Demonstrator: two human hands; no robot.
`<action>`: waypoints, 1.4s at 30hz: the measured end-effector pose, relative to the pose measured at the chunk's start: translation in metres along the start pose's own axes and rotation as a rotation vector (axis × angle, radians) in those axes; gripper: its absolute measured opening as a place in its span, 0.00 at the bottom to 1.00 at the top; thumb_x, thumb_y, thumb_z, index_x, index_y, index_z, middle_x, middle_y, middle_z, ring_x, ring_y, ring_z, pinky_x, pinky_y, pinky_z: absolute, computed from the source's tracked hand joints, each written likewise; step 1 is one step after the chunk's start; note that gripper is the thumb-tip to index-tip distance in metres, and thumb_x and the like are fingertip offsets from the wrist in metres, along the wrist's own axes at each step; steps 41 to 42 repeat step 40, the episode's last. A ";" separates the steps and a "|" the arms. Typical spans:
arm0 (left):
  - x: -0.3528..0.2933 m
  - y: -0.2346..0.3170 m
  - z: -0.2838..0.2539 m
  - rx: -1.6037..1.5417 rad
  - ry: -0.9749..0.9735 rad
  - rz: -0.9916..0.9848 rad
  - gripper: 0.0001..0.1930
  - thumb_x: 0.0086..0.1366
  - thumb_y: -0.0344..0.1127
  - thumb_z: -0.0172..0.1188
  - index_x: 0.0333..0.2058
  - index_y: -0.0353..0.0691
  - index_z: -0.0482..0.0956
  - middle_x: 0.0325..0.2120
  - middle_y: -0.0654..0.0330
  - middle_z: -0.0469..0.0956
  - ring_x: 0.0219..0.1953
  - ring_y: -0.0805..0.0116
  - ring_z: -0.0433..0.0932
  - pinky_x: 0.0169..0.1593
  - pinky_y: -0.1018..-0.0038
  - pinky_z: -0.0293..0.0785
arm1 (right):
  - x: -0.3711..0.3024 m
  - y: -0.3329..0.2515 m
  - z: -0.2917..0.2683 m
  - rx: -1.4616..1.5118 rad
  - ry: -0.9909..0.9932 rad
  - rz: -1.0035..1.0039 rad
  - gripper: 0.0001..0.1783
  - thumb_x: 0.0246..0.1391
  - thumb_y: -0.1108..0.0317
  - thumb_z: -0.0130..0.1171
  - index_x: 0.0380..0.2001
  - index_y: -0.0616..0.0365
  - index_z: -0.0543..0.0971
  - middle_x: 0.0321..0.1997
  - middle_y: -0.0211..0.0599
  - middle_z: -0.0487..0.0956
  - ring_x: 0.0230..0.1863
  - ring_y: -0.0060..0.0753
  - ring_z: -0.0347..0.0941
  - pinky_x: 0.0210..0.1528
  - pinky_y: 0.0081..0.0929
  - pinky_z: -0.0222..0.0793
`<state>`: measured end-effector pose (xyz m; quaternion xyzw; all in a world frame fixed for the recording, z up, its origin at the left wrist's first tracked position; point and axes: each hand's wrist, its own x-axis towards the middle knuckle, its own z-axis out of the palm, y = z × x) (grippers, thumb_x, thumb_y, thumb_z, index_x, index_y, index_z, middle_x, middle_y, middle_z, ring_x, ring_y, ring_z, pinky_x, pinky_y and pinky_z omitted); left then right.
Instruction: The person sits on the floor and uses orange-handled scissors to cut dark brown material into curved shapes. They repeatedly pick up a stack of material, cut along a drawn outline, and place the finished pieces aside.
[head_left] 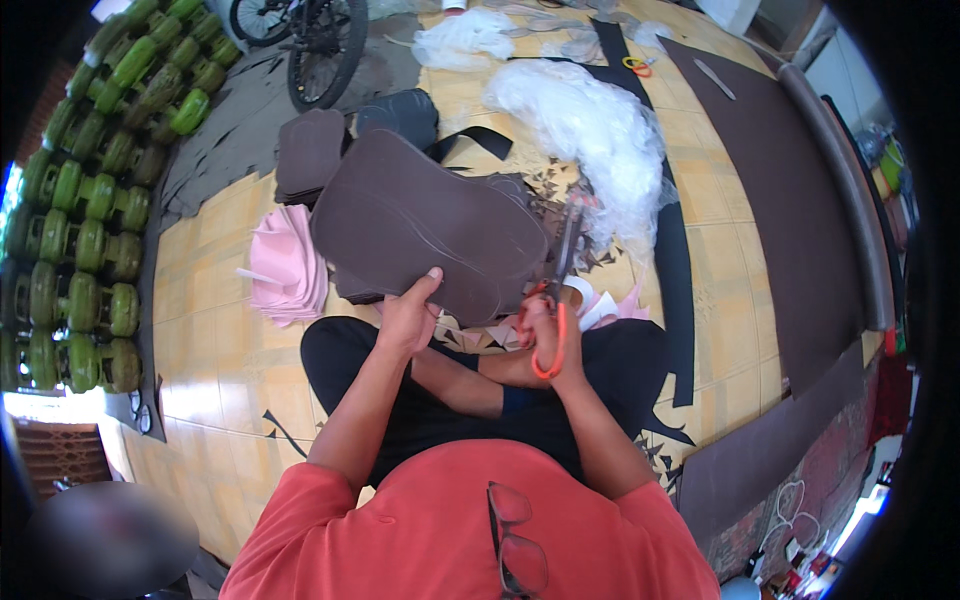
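Observation:
My left hand (408, 318) grips the near edge of a dark brown cut piece of sheet material (430, 220), thumb on top. The piece has rounded, waisted edges and faint pale curved lines on its surface. It is held tilted above other dark pieces, which it mostly covers. In my right hand (552, 340) are scissors (568, 250) with orange handles, their blades pointing away from me just right of the piece. The blades look nearly together. A stack of pink pieces (285, 262) lies left of the brown piece, with stacked dark brown pieces (310, 150) beyond it.
Crumpled clear plastic (590, 130) and dark scraps lie ahead right. A long black strip (675, 260) and a partly unrolled brown sheet (770, 200) stretch along the right. Yellow-handled scissors (637, 67) lie far off. Green gas cylinders (90, 250) are stacked left; a bicycle (325, 50) stands behind.

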<state>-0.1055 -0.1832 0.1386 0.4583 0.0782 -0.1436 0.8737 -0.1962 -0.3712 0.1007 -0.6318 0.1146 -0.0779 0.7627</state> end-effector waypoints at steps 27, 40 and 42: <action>-0.011 0.038 -0.039 0.576 -0.080 -0.362 0.30 0.41 0.25 0.61 0.49 0.31 0.75 0.40 0.57 0.76 0.45 0.63 0.72 0.53 0.70 0.66 | 0.030 -0.040 -0.018 -0.570 -0.028 -0.276 0.19 0.62 0.55 0.52 0.35 0.65 0.71 0.24 0.44 0.71 0.27 0.37 0.68 0.32 0.30 0.64; 0.010 0.064 -0.062 0.722 -0.111 -0.385 0.32 0.39 0.27 0.62 0.50 0.34 0.74 0.36 0.57 0.77 0.43 0.67 0.73 0.52 0.73 0.66 | 0.035 -0.036 -0.062 -0.617 -0.307 -0.034 0.27 0.60 0.44 0.54 0.30 0.63 0.75 0.23 0.30 0.71 0.26 0.25 0.63 0.31 0.24 0.62; 0.010 0.064 -0.062 0.722 -0.111 -0.385 0.32 0.39 0.27 0.62 0.50 0.34 0.74 0.36 0.57 0.77 0.43 0.67 0.73 0.52 0.73 0.66 | 0.035 -0.036 -0.062 -0.617 -0.307 -0.034 0.27 0.60 0.44 0.54 0.30 0.63 0.75 0.23 0.30 0.71 0.26 0.25 0.63 0.31 0.24 0.62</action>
